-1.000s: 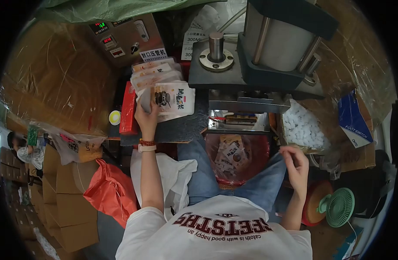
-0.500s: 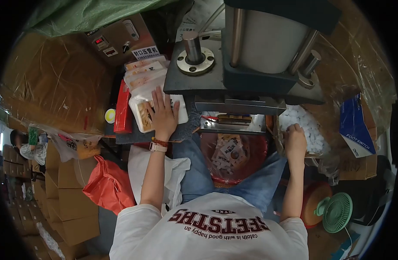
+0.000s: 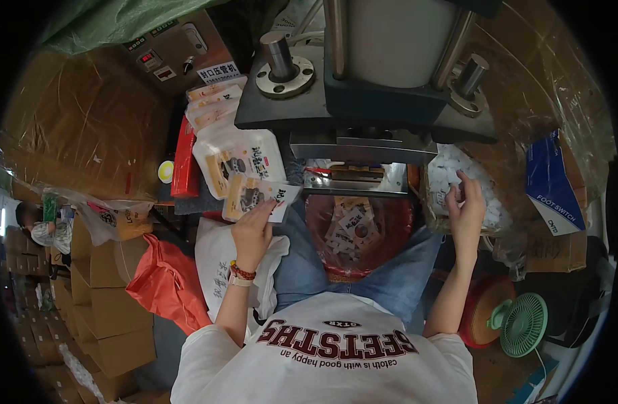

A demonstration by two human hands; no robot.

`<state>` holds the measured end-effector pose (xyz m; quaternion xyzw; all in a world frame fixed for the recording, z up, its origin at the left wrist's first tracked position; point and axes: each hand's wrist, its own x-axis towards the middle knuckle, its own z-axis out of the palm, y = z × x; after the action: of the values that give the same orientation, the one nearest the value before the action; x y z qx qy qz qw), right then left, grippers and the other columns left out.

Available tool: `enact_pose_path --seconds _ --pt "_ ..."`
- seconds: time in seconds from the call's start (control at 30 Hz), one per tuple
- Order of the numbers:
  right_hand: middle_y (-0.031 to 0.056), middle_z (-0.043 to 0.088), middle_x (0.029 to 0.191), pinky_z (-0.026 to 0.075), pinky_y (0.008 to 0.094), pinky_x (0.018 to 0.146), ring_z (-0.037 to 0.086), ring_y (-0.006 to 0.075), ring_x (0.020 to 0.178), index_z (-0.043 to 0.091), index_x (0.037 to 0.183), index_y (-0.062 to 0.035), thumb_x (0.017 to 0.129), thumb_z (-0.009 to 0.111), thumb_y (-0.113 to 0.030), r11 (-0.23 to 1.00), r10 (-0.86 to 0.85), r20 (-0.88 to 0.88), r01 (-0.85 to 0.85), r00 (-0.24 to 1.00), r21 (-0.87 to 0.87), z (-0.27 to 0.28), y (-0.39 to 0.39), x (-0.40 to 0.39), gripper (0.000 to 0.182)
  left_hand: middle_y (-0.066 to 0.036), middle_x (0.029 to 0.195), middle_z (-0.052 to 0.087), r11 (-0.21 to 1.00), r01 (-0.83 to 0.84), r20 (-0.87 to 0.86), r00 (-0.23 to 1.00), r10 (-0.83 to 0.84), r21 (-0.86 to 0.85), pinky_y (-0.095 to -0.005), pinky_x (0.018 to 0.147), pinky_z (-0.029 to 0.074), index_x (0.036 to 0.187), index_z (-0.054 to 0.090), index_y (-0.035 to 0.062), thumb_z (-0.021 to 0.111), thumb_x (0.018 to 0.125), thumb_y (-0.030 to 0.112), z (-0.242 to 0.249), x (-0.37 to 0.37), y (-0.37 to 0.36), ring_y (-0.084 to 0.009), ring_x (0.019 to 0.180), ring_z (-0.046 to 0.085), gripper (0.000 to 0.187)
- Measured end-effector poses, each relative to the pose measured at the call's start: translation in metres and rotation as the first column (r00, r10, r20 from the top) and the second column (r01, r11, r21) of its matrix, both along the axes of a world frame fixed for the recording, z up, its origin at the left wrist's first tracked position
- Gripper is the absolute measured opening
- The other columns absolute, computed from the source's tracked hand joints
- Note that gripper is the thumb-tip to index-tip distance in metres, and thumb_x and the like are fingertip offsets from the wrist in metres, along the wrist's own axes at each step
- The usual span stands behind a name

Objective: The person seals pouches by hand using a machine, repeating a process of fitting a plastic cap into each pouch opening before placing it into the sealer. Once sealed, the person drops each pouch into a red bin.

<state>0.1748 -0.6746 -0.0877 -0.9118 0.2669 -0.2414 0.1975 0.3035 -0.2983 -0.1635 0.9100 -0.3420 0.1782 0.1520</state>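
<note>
My left hand (image 3: 252,236) is closed on the lower edge of a printed plastic pouch (image 3: 241,194), with the thumb and fingers pinching it. The pouch is white and orange with a grey cartoon figure, and it overlaps a stack of matching pouches (image 3: 212,152). My right hand (image 3: 467,210) is over a container of small white plastic pieces (image 3: 450,161). Its fingers are bent, with the index finger raised and the thumb near it. What they hold, if anything, is too small to make out among the white pieces behind.
A press machine (image 3: 389,101) stands ahead, its metal slot (image 3: 356,176) in front of me. A red basin (image 3: 406,212) with pouches sits between my knees. Near me are a red box (image 3: 187,161), a foot switch box (image 3: 552,182), a green fan (image 3: 524,324) and a red bag (image 3: 164,283).
My left hand has gone from lying flat on the pouch stack to holding one pouch nearer my body. My right hand has risen slightly from the white pieces. The view has shifted a little.
</note>
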Motion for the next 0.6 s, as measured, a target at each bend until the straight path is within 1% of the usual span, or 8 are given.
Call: enact_pose_path --seconds 0.07,0.13,0.17,0.23,0.3,0.4,0.53,0.6 --pt "0.0099 0.058 0.099 0.048 0.0279 0.071 0.061 0.0197 0.082 0.061 0.106 0.0033 0.089 0.057 -0.002 0.917 0.168 0.359 -0.279 0.918 0.283 0.02 0.019 -0.007 0.018 -0.01 0.104 0.07 0.91 -0.219 -0.452 0.891 0.04 -0.351 -0.0331 0.081 0.052 0.106 0.068 0.0063 0.058 0.071 -0.003 0.025 -0.009 -0.01 -0.027 0.097 0.066 0.038" --pt "0.0086 0.054 0.104 0.048 0.0269 0.077 0.059 0.0176 0.09 0.06 0.107 0.0044 0.09 0.055 -0.001 0.811 0.22 0.575 -0.476 0.788 0.341 0.031 0.049 -0.019 0.018 -0.011 0.099 0.07 0.873 -0.2 -0.447 0.894 -0.024 -0.446 -0.0341 0.082 0.052 0.098 0.07 0.005 0.056 0.07 -0.004 0.043 -0.019 -0.027 -0.028 0.098 0.066 0.032" --pt "0.0126 0.054 0.106 0.049 0.0307 0.081 0.058 0.0204 0.09 0.06 0.109 0.0045 0.089 0.056 0.002 0.656 0.225 0.722 -0.65 0.654 0.384 0.023 0.067 -0.022 0.021 -0.011 0.1 0.07 0.865 -0.113 -0.362 0.929 -0.083 -0.489 -0.0339 0.083 0.052 0.098 0.07 0.0044 0.056 0.07 -0.003 0.049 -0.024 -0.034 -0.0281 0.099 0.066 0.032" --pt "0.0111 0.059 0.101 0.049 0.0311 0.08 0.058 0.0195 0.09 0.064 0.106 0.0018 0.082 0.066 0.004 0.57 0.312 0.776 -0.762 0.548 0.308 0.023 0.106 -0.016 0.025 -0.01 0.102 0.07 0.849 0.05 -0.206 0.961 -0.185 -0.526 -0.034 0.084 0.052 0.1 0.068 0.003 0.057 0.07 -0.003 0.057 -0.034 -0.048 -0.0286 0.1 0.065 0.032" --pt "0.0124 0.059 0.098 0.048 0.0383 0.085 0.059 0.0259 0.09 0.064 0.106 0.0006 0.076 0.069 0.004 0.634 0.589 0.627 -0.773 0.51 0.032 0.018 0.122 0.002 0.031 -0.01 0.102 0.07 0.851 0.127 -0.158 0.959 -0.237 -0.51 -0.0346 0.084 0.052 0.1 0.068 0.0031 0.058 0.069 -0.002 0.064 -0.037 -0.062 -0.0289 0.101 0.065 0.033" --pt "0.0132 0.058 0.099 0.046 0.0442 0.089 0.058 0.0302 0.091 0.064 0.105 0.0 0.073 0.069 0.005 0.606 0.669 0.567 -0.794 0.48 -0.043 0.009 0.128 0.01 0.033 -0.009 0.102 0.07 0.86 0.228 -0.095 0.948 -0.303 -0.457 -0.0344 0.082 0.053 0.099 0.069 0.0045 0.059 0.067 -0.002 0.077 -0.046 -0.066 -0.0286 0.099 0.066 0.034" --pt "0.0106 0.063 0.093 0.045 0.0462 0.092 0.061 0.0289 0.088 0.064 0.1 0.0 0.073 0.07 0.003 0.507 0.655 0.636 -0.861 0.408 0.031 0.021 0.12 0.002 0.027 -0.009 0.099 0.07 0.82 0.333 -0.105 0.899 -0.425 -0.465 -0.0328 0.078 0.054 0.099 0.07 0.0048 0.058 0.065 -0.004 0.084 -0.045 -0.062 -0.0274 0.095 0.067 0.036" --pt "0.0109 0.063 0.092 0.045 0.0462 0.092 0.061 0.0289 0.087 0.063 0.098 0.0001 0.073 0.07 0.003 0.54 0.576 0.694 -0.839 0.433 0.075 0.018 0.115 -0.006 0.026 -0.009 0.099 0.07 0.805 0.355 -0.134 0.875 -0.465 -0.476 -0.0325 0.078 0.054 0.098 0.07 0.0047 0.057 0.065 -0.004 0.084 -0.046 -0.061 -0.027 0.094 0.068 0.037"
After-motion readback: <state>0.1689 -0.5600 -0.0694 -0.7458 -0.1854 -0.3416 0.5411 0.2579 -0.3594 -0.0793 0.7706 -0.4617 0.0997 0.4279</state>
